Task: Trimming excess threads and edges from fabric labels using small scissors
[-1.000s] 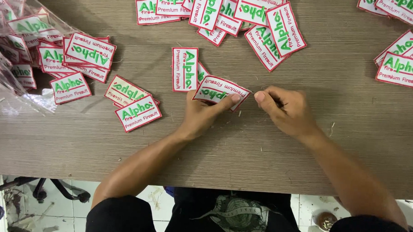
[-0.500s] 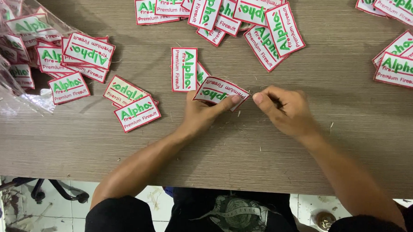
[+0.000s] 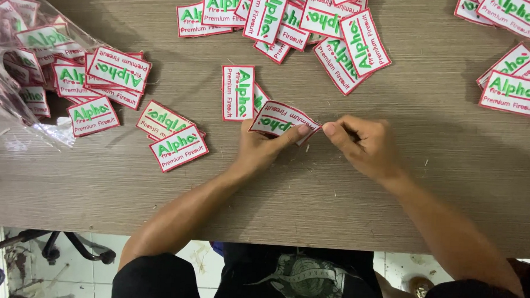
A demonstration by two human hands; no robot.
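While both hands meet above the grey wood-grain tabletop [image 3: 333, 216], one small patch is worked.
The left hand [image 3: 259, 149] grips a white rectangular embroidered patch with red border [image 3: 278, 119]; right hand [image 3: 368, 145] fingers pinch at its right corner; it looks light and floppy, best held by edges, with more patches scattered [image 3: 350, 49] farther off.

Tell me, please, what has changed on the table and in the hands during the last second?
Almost nothing changed. The left hand still holds the same patch above the table, and the right hand stays at its right edge, fingertips pinched. Nothing was picked up or let go. The loose patches and the plastic bag did not move.
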